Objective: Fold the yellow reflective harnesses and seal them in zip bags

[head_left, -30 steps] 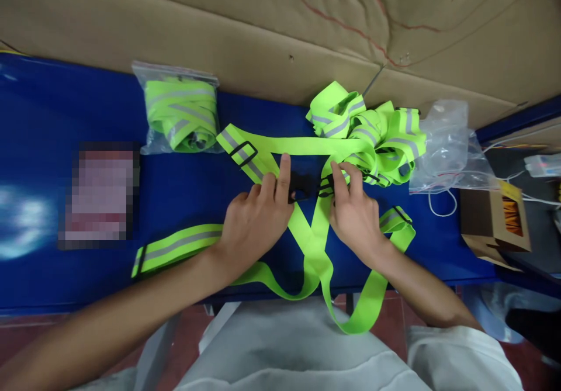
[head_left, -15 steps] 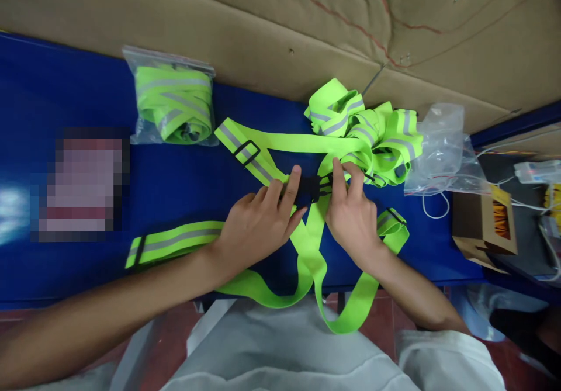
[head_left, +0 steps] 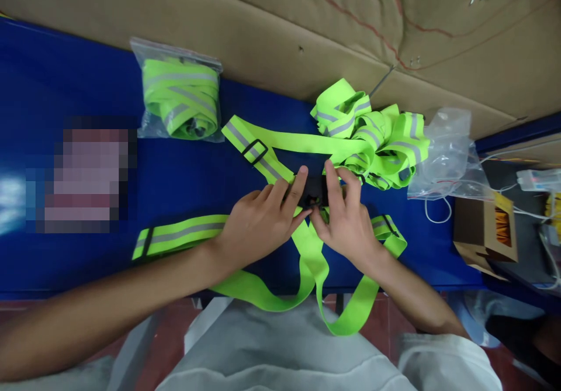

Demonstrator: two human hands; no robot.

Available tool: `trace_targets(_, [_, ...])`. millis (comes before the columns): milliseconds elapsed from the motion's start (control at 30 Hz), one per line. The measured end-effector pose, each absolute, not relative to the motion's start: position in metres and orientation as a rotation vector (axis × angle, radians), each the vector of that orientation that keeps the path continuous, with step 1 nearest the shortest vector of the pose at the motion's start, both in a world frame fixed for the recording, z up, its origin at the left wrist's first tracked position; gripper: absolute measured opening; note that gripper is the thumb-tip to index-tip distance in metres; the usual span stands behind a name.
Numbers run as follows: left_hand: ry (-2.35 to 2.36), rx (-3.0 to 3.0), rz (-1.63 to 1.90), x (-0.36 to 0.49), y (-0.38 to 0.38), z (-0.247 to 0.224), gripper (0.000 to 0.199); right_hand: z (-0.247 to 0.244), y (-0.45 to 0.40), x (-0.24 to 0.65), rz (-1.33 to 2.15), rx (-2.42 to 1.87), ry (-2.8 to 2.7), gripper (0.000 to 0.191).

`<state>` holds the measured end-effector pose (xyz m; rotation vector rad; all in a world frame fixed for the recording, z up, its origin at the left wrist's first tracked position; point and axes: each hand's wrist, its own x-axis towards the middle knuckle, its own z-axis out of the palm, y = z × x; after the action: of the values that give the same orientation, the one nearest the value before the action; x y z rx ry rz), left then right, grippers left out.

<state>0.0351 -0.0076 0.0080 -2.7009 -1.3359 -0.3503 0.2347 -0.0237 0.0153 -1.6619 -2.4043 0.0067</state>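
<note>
A black side-release buckle [head_left: 312,192] sits between my hands, its two halves pushed together. My left hand [head_left: 267,218] grips the left half, index finger along its top and thumb below. My right hand [head_left: 346,213] pinches the right half, fingers over it and thumb at its lower edge. The buckle belongs to a neon-green reflective harness [head_left: 313,256] of elastic straps with a grey stripe. Its loops hang over the table's front edge. A black slider [head_left: 255,152] shows on the upper left strap; another strap end [head_left: 175,238] passes under my left forearm.
A zip bag of folded green straps [head_left: 182,96] lies at the back left, near a blurred-out object [head_left: 87,175]. Bunched green straps [head_left: 372,134] and clear plastic bags [head_left: 447,151] are at the back right. A cardboard box [head_left: 482,227] stands beyond, on the blue table [head_left: 188,175].
My right hand has moved left, bringing the buckle's prongs into the other half, so the gap between the halves has closed. The camera view has shifted slightly.
</note>
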Motion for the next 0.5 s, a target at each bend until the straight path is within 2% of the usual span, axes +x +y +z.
trace_targets(167, [-1.357, -2.726, -0.437, 0.028, -0.001, 0.009, 0.063, 0.033, -0.020, 0.252, 0.212, -1.579, -2.324, 0.071])
trace_targets(333, [-1.068, -2.770, -0.615, 0.024, 0.001, 0.014, 0.064, 0.048, -0.012, 0.276, 0.225, -1.417, -2.170, 0.043])
trace_targets(500, [-0.868, -2.916, -0.837, 0.025, -0.001, 0.011, 0.062, 0.055, -0.004, 0.283, 1.060, -1.194, -2.149, 0.022])
